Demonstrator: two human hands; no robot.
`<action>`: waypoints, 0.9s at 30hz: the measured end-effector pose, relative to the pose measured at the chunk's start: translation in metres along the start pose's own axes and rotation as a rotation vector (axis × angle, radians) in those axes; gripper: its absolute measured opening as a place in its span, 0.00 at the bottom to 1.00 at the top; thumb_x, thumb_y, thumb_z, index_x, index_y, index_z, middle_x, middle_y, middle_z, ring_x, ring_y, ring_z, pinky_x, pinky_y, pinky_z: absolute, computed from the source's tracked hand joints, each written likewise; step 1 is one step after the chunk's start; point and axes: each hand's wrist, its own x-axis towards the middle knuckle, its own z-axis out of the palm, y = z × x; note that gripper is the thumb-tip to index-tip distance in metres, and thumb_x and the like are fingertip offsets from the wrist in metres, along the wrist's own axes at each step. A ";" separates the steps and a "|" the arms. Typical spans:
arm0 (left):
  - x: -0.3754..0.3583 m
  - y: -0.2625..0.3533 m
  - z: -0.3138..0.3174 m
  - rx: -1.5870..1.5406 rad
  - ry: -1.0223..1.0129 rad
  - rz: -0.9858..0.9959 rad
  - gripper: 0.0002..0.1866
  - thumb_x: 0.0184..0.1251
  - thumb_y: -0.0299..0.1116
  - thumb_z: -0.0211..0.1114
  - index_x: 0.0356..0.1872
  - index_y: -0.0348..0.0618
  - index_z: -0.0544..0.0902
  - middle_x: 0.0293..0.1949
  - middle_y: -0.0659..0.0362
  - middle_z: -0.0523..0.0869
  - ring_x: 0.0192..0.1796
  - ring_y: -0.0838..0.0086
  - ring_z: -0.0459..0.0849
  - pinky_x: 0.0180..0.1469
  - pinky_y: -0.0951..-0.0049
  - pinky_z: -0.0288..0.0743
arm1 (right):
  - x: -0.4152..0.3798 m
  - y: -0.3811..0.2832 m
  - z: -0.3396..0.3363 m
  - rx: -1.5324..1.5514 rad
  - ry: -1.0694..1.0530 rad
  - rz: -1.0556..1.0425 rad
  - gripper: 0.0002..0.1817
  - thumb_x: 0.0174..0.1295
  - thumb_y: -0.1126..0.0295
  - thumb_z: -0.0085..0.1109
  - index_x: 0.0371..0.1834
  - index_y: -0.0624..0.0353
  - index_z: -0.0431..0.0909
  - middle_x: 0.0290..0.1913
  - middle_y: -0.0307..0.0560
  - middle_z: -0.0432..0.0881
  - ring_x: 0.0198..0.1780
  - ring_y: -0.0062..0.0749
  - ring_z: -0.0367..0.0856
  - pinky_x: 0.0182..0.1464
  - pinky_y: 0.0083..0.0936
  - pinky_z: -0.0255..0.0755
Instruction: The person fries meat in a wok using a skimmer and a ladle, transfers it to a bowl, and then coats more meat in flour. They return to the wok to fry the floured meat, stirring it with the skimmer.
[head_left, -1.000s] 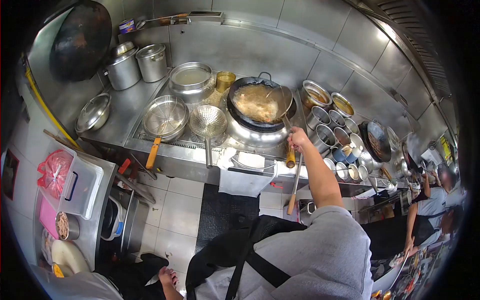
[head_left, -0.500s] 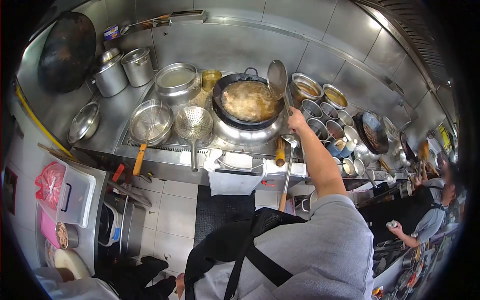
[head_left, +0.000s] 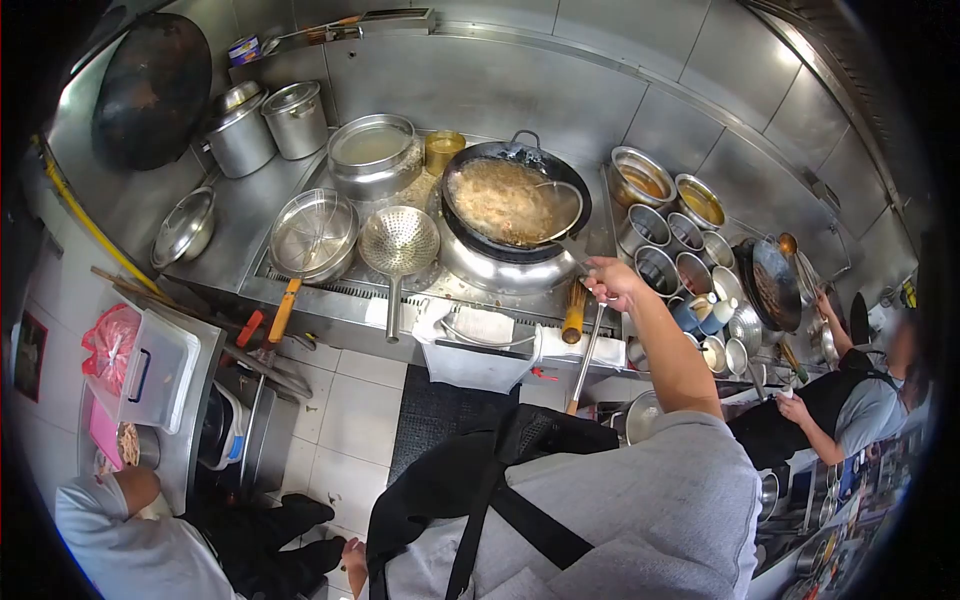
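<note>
My right hand (head_left: 612, 282) grips the metal handle of a ladle (head_left: 556, 208) whose bowl lies at the right side of a black wok (head_left: 515, 150). The wok sits on a burner ring and is full of pale yellow-brown food (head_left: 500, 198). My arm in a grey sleeve reaches out from the lower right. My left hand (head_left: 351, 555) hangs low at the bottom edge beside my black apron; only part of it shows, and I cannot tell what it holds.
A second ladle's long handle (head_left: 585, 360) hangs off the stove front, next to a white cloth (head_left: 482, 326). A perforated skimmer (head_left: 398, 240), a wire strainer (head_left: 312, 235) and a pot of liquid (head_left: 375, 155) stand to the left. Seasoning tins (head_left: 680, 232) stand to the right. A co-worker (head_left: 850, 400) works there; another person (head_left: 120, 540) crouches at lower left.
Half a second ago the ladle was raised upright above the wok's right rim. It is now lowered back into the food, and my right hand has dropped slightly.
</note>
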 end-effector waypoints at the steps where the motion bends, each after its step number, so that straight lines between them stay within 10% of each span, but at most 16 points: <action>1: 0.002 -0.009 -0.001 0.050 -0.017 0.037 0.27 0.58 0.26 0.61 0.62 0.44 0.74 0.40 0.54 0.85 0.42 0.64 0.83 0.40 0.63 0.77 | 0.008 0.001 -0.002 0.091 -0.095 0.039 0.24 0.69 0.80 0.40 0.69 0.55 0.58 0.30 0.47 0.76 0.18 0.18 0.65 0.16 0.20 0.61; 11: -0.011 -0.005 0.000 0.448 0.042 0.439 0.27 0.58 0.26 0.61 0.63 0.45 0.74 0.38 0.55 0.85 0.39 0.67 0.83 0.36 0.64 0.76 | 0.084 0.043 0.053 0.388 -0.268 0.002 0.22 0.71 0.78 0.43 0.66 0.45 0.61 0.26 0.39 0.70 0.17 0.15 0.59 0.16 0.14 0.52; 15: -0.084 0.080 -0.016 0.039 -0.109 -0.023 0.24 0.63 0.29 0.58 0.62 0.49 0.73 0.36 0.59 0.84 0.30 0.72 0.81 0.29 0.65 0.71 | 0.075 0.050 0.077 0.488 -0.219 -0.038 0.25 0.70 0.80 0.41 0.67 0.41 0.61 0.26 0.39 0.70 0.17 0.17 0.58 0.17 0.16 0.53; 27: -0.040 0.034 0.002 0.061 0.016 -0.059 0.27 0.61 0.30 0.58 0.65 0.51 0.72 0.47 0.56 0.84 0.43 0.65 0.81 0.39 0.56 0.73 | 0.049 0.045 0.089 0.326 0.034 -0.235 0.31 0.70 0.81 0.40 0.75 0.46 0.52 0.23 0.40 0.69 0.15 0.21 0.60 0.14 0.23 0.56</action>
